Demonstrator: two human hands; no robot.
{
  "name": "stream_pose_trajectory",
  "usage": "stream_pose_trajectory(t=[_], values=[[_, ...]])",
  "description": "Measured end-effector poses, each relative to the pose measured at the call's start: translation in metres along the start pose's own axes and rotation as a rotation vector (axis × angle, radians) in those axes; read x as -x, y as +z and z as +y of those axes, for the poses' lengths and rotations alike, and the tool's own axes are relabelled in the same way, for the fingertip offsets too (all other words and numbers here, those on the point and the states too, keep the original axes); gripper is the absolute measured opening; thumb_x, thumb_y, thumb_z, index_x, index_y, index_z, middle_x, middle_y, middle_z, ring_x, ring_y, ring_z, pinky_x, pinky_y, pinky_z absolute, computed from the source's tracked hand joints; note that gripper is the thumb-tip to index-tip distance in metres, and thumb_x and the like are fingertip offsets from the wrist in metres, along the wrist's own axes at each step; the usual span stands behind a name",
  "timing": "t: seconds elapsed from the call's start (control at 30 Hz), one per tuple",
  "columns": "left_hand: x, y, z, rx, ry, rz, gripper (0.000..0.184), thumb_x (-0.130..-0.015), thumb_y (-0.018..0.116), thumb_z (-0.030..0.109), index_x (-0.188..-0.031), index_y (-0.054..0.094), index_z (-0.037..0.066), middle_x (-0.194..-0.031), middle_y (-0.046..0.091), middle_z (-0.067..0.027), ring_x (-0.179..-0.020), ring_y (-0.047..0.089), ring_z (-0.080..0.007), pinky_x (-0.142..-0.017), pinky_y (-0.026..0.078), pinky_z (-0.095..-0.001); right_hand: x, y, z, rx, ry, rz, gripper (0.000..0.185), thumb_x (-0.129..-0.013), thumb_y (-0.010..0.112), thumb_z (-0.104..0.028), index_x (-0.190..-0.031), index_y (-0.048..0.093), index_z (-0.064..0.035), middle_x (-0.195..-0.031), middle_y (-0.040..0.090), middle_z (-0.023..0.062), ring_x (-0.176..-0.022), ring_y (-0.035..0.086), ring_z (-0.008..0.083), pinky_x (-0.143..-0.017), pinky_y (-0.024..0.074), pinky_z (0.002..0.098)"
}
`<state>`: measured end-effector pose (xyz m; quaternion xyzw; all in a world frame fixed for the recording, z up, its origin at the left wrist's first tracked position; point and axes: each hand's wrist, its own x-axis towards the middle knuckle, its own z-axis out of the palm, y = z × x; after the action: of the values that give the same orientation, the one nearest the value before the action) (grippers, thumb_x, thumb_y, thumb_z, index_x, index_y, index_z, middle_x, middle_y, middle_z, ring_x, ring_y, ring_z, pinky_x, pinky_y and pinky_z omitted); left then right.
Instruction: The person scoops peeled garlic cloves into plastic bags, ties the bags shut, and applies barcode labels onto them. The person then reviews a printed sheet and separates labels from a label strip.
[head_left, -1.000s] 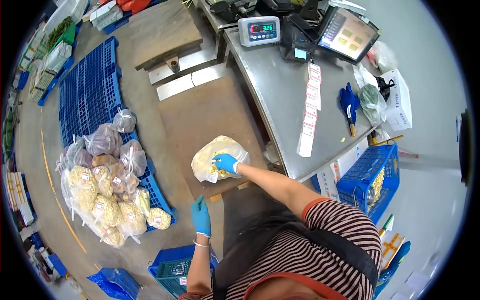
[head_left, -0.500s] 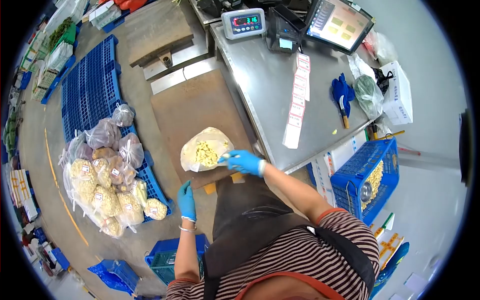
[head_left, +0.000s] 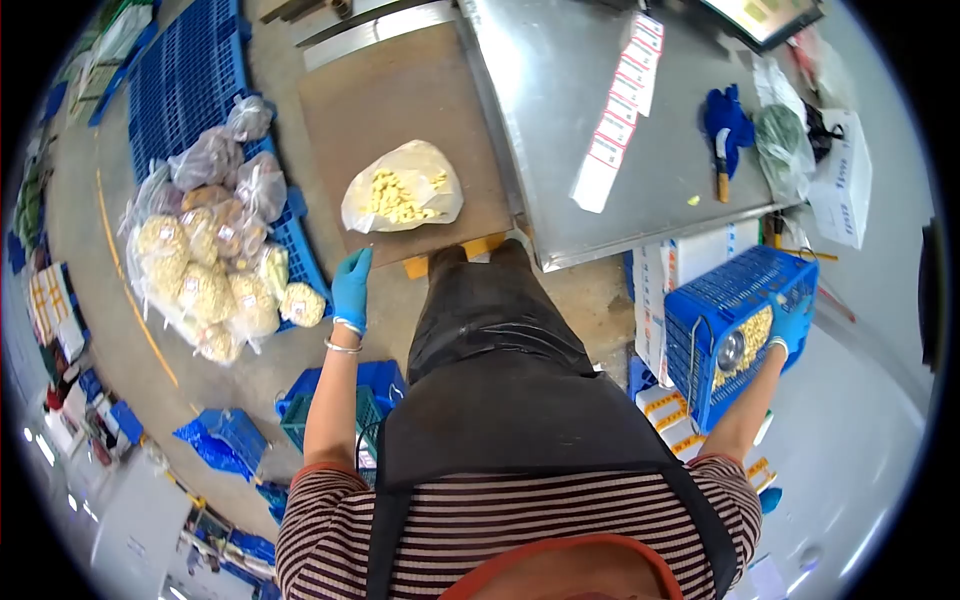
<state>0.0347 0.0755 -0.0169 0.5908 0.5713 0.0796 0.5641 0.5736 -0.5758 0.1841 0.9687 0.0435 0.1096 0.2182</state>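
Observation:
My left hand (head_left: 351, 290), in a blue glove, hangs just below an open clear plastic bag (head_left: 445, 205). Its fingers point up and hold nothing I can see. Inside the bag lie pale yellow pieces that look like peeled garlic cloves (head_left: 392, 197), on a brown platform (head_left: 400, 90). My right hand (head_left: 793, 322), also gloved in blue, is at the right side of a blue plastic crate (head_left: 690, 345); its fingers do not show clearly. More pale cloves (head_left: 752, 335) fill part of that crate, with a round metal scoop or bowl (head_left: 731, 350) among them.
Several filled bags (head_left: 205, 290) sit on a blue pallet (head_left: 190, 90) at left. A steel table (head_left: 550, 120) bears a label strip (head_left: 620, 110), a knife (head_left: 721, 180) and a blue glove (head_left: 728, 125). Blue baskets (head_left: 385, 380) stand beside my legs.
My right hand has left the bag's right edge and moved right to the crate. My left hand stays near the bag. The whole view has tilted down, so things sit higher.

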Motion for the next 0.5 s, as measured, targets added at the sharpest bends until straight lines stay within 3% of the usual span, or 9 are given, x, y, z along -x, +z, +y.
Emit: stream_pose_trajectory(t=[0.03,0.1,0.13,0.17,0.2,0.27,0.37,0.4,0.5], values=[[0.008,0.004,0.021,0.016,0.004,0.033,0.041,-0.094,0.066,0.028,-0.119,0.066,-0.004,-0.112,0.068,-0.0095,-0.100,0.061,-0.0157,-0.091,0.046,-0.0277,-0.005,-0.024,-0.032,-0.158,-0.052,0.104,0.084,-0.084,0.072,-0.050,-0.144,0.044,0.0013,-0.143,0.048,0.0263,-0.129,0.049,0.0405,-0.109,0.0393,0.0452],[0.007,0.010,0.030,0.049,0.002,0.086,0.042,-0.093,0.069,0.030,-0.115,0.067,-0.006,-0.106,0.067,-0.0071,-0.095,0.058,-0.0133,-0.087,0.045,-0.0265,0.001,-0.076,-0.135,-0.711,0.026,-0.103,0.057,-0.094,0.064,-0.030,-0.139,0.051,0.0022,-0.134,0.058,0.0235,-0.121,0.057,0.0313,-0.104,0.0433,0.0403],[0.001,0.013,0.027,0.071,-0.003,0.108,0.042,-0.092,0.070,0.031,-0.111,0.068,-0.007,-0.100,0.066,-0.0050,-0.091,0.057,-0.0118,-0.084,0.045,-0.0261,0.020,-0.095,-0.189,-0.901,-0.165,-0.078,0.039,-0.097,0.055,-0.011,-0.134,0.057,0.0011,-0.124,0.065,0.0184,-0.113,0.061,0.0225,-0.100,0.0460,0.0348],[-0.005,0.017,0.025,0.093,-0.008,0.126,0.042,-0.092,0.070,0.031,-0.108,0.068,-0.007,-0.095,0.064,-0.0029,-0.087,0.055,-0.0103,-0.080,0.044,-0.0256,0.045,-0.067,-0.226,-1.305,-0.154,-0.267,0.038,-0.096,0.053,-0.007,-0.134,0.059,-0.0028,-0.123,0.066,0.0136,-0.110,0.062,0.0200,-0.097,0.0476,0.0327],[-0.010,0.019,0.035,0.176,-0.018,0.038,0.040,-0.090,0.073,0.033,-0.095,0.069,-0.006,-0.082,0.053,0.0019,-0.077,0.044,-0.0084,-0.069,0.039,-0.0258,0.068,-0.061,-0.281,-1.235,-0.399,-0.354,0.037,-0.097,0.052,-0.008,-0.132,0.061,-0.0067,-0.123,0.066,0.0112,-0.108,0.062,0.0193,-0.095,0.0489,0.0324],[-0.028,0.032,0.032,0.232,-0.093,0.064,0.040,-0.089,0.074,0.035,-0.089,0.068,-0.004,-0.078,0.049,0.0027,-0.075,0.041,-0.0081,-0.065,0.037,-0.0264,0.125,-0.139,-0.397,-1.298,-0.419,-0.930,0.047,-0.090,0.068,-0.027,-0.132,0.060,-0.0058,-0.121,0.066,0.0118,-0.107,0.063,0.0217,-0.097,0.0482,0.0336],[-0.050,0.055,0.042,0.251,-0.141,0.152,0.036,-0.088,0.074,0.035,-0.097,0.071,0.000,-0.078,0.053,0.0042,-0.069,0.041,-0.0083,-0.061,0.038,-0.0269,0.202,-0.097,-0.531,-1.109,-0.887,-0.420,0.078,-0.074,0.078,-0.052,-0.132,0.058,-0.0052,-0.123,0.062,0.0200,-0.112,0.059,0.0381,-0.099,0.0460,0.0479],[-0.064,0.057,0.028,0.344,-0.247,0.112,0.034,-0.091,0.070,0.033,-0.106,0.070,0.002,-0.091,0.060,0.0015,-0.075,0.049,-0.0097,-0.066,0.041,-0.0270,0.207,-0.102,-0.567,-1.079,-0.950,-0.467,0.079,-0.069,0.080,-0.053,-0.129,0.060,-0.0055,-0.122,0.062,0.0216,-0.109,0.061,0.0382,-0.098,0.0465,0.0468],[-0.080,0.056,0.022,0.597,-0.280,0.020,0.026,-0.096,0.059,0.024,-0.111,0.068,0.005,-0.106,0.069,-0.0030,-0.087,0.060,-0.0137,-0.078,0.044,-0.0283,0.237,-0.086,-0.653,-0.830,-0.959,-0.508,0.049,-0.076,0.073,-0.041,-0.109,0.070,-0.0042,-0.104,0.071,0.0156,-0.099,0.066,0.0354,-0.089,0.0498,0.0463]])
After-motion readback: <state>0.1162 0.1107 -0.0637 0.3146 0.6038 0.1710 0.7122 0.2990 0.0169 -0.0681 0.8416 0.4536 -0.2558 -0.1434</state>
